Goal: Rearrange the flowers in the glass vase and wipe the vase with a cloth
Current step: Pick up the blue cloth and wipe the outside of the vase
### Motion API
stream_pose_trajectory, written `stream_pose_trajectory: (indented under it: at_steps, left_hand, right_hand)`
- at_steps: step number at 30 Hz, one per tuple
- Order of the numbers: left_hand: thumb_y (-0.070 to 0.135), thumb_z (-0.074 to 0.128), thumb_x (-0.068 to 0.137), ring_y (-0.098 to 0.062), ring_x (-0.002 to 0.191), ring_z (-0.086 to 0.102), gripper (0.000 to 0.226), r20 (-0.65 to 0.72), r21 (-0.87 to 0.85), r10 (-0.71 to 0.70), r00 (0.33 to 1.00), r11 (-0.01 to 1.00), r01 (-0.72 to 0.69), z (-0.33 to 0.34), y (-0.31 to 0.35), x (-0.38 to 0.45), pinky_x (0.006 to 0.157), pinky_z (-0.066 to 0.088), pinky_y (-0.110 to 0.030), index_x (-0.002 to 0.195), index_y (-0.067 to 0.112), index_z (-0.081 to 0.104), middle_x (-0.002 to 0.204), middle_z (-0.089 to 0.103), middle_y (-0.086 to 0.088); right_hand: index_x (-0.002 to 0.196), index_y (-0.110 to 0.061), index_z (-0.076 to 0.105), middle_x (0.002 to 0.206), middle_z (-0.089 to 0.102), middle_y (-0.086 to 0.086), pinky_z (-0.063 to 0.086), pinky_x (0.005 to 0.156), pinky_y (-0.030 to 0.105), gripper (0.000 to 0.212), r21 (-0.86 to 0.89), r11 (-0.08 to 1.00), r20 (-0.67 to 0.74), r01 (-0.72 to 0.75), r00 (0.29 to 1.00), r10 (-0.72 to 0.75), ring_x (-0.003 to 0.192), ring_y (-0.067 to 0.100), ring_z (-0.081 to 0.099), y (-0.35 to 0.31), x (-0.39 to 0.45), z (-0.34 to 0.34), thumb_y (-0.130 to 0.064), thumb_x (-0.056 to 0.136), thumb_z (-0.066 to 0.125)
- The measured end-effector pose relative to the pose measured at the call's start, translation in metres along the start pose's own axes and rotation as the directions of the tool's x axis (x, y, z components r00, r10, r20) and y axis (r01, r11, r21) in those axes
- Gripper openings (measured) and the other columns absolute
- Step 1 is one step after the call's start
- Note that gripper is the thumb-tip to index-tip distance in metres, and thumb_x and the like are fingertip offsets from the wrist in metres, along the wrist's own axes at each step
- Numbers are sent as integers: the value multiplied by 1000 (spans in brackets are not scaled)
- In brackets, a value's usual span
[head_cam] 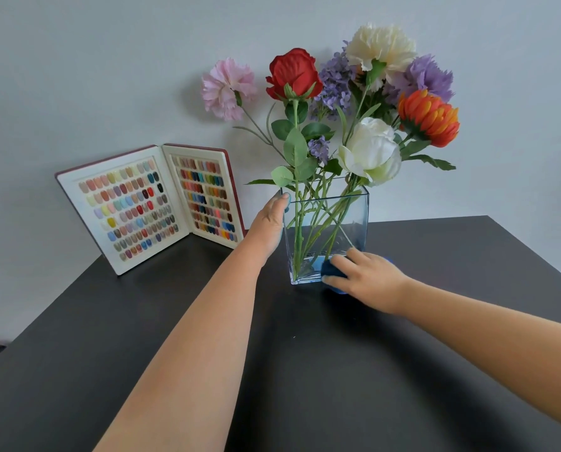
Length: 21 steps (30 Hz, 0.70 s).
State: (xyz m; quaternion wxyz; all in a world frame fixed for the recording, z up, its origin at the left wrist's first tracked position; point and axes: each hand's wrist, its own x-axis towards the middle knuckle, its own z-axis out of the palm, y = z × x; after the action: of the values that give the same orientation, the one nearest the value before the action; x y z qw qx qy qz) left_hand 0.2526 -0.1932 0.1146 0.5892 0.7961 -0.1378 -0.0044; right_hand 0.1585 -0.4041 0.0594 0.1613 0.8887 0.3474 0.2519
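A square clear glass vase (pixel 324 223) stands on the dark table (pixel 272 370) and holds several artificial flowers (pixel 367 102): pink, red, purple, cream, orange and white blooms on green stems. My left hand (pixel 269 220) grips the vase's upper left edge, thumb at the rim. My right hand (pixel 360 275) presses a dark blue cloth (pixel 331 270) against the lower right front of the vase, near its base. Most of the cloth is hidden under my fingers.
An open book of coloured nail swatches (pixel 151 203) stands propped against the pale wall, left of the vase. The table's left edge runs diagonally down to the lower left, and its far right corner lies beyond the vase.
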Motion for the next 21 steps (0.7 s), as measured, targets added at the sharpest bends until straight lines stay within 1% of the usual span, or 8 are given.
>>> stream_pose_trajectory:
  at_steps: [2,6,10,12,15,17,19,21]
  left_hand:
    - [57,26,96,-20,135,31,60,-4,-15,-26,1000,1000,26,1,2,0,96,20,-31,145,25,33,150,36,-5]
    - [60,26,94,-19,134,31,63,1,-17,-67,998,998,67,2,5,-1,94,20,-31,146,27,31,151,35,-5]
    - [65,28,85,-21,132,36,71,26,-11,-67,997,998,67,-3,7,0,95,22,-33,145,28,34,145,42,-3]
    - [66,28,82,-18,129,38,74,30,-18,-60,998,998,60,-3,7,0,94,21,-33,144,28,35,139,44,0]
    - [68,27,81,-19,132,34,75,31,-20,-44,999,999,44,-2,5,0,96,20,-33,145,29,33,147,39,-4]
    - [68,26,82,-21,135,32,75,24,-25,-36,999,999,37,0,4,0,98,20,-33,146,29,32,149,37,-5]
    - [67,25,84,-19,135,31,74,14,-43,-40,999,998,40,2,4,0,98,19,-32,146,27,31,150,36,-5]
    - [66,26,85,-13,131,30,73,7,-57,-42,999,997,42,4,5,-1,97,18,-30,147,28,30,151,34,-4]
  right_hand:
    - [115,-18,70,104,65,12,56,60,38,59,16,999,-51,27,998,-26,77,29,59,-17,23,2,-9,58,84]
    - [118,-18,69,107,64,13,56,59,37,58,50,997,-62,54,997,-50,80,29,59,-38,48,5,-10,62,83]
    - [118,-19,69,107,63,13,55,60,37,61,19,999,-36,36,999,-35,80,30,58,-21,25,6,-10,59,83]
    - [114,-18,70,105,63,14,56,60,39,60,2,1000,-16,23,1000,-23,79,32,58,-7,5,7,-9,56,85]
    - [110,-17,72,103,63,15,56,57,39,63,-21,1000,23,-5,1000,6,77,32,57,9,-18,4,-8,49,89]
    - [109,-16,73,102,64,15,56,57,37,66,-22,1000,40,-9,999,9,77,32,58,11,-18,0,-7,46,90]
    - [109,-17,73,101,65,13,56,57,37,63,-27,1000,26,13,1000,-12,77,31,59,6,-7,-2,-10,49,90]
    - [111,-19,72,102,65,11,56,59,36,60,-26,999,-7,25,1000,-25,78,28,59,-5,9,-1,-13,54,88]
